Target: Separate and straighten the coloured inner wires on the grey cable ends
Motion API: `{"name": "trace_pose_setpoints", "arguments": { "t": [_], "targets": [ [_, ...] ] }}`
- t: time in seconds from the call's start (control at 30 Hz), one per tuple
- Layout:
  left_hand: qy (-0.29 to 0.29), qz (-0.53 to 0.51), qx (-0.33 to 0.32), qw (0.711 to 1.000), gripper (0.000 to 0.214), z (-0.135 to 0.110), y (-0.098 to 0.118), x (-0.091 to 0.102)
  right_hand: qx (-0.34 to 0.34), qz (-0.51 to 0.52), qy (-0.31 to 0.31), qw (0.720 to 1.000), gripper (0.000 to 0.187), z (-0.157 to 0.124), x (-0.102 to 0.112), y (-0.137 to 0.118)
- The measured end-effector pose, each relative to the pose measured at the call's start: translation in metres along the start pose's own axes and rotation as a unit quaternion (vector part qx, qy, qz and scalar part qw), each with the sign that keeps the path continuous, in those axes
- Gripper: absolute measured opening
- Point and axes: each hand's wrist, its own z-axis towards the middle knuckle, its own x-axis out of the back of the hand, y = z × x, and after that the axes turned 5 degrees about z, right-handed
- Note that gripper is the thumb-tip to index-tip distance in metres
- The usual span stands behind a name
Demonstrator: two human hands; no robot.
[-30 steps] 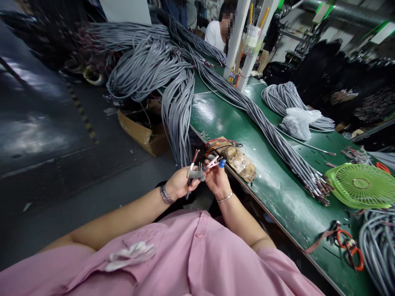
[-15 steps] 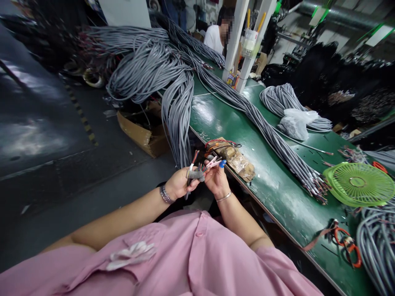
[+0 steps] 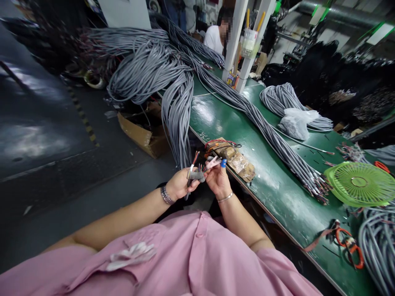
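My left hand [image 3: 180, 183] is closed around a grey cable [image 3: 187, 196], whose stripped end fans out into thin coloured wires [image 3: 196, 157]. A grey covering wraps the left thumb. Close beside it, my right hand [image 3: 217, 183] has its fingers pinched on a small pale pink piece [image 3: 212, 163], too small to make out its kind. A blue cover sits on one right fingertip. The fingers of both hands nearly meet at the wire ends. Just beyond the right hand, a tape-wrapped block [image 3: 239, 161] with red and dark leads lies at the table edge.
Long bundles of grey cable [image 3: 259, 123] run over the green table [image 3: 212, 115]; more cable hangs off its left end above a cardboard box [image 3: 138, 133]. At right are a green fan [image 3: 359, 183] and orange-handled scissors [image 3: 350, 246]. A person [image 3: 213, 38] sits beyond the posts.
My right hand has shifted very slightly to the right, and the pale pink piece has turned a little in its fingers. The left hand holds the cable as before.
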Motion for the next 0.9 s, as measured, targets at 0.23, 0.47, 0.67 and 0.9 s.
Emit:
{"name": "trace_pose_setpoints", "arguments": {
  "t": [0.23,0.47,0.67,0.9],
  "targets": [
    [0.026,0.058,-0.067,0.996,0.020,-0.016,-0.002,0.000,0.068,-0.059,-0.013,0.996,0.022,-0.013,-0.003,-0.006],
    [0.025,0.034,-0.097,0.994,0.025,-0.016,0.004,-0.010,0.170,-0.189,0.007,0.967,0.042,-0.010,0.003,0.000],
    [0.023,0.017,-0.082,0.996,0.022,-0.007,0.001,-0.009,0.044,-0.077,-0.020,0.996,0.041,0.001,0.006,-0.001],
    [0.020,0.016,-0.084,0.996,0.020,-0.002,-0.008,-0.003,0.056,-0.031,-0.023,0.998,0.032,0.003,0.002,-0.001]
  ]
}}
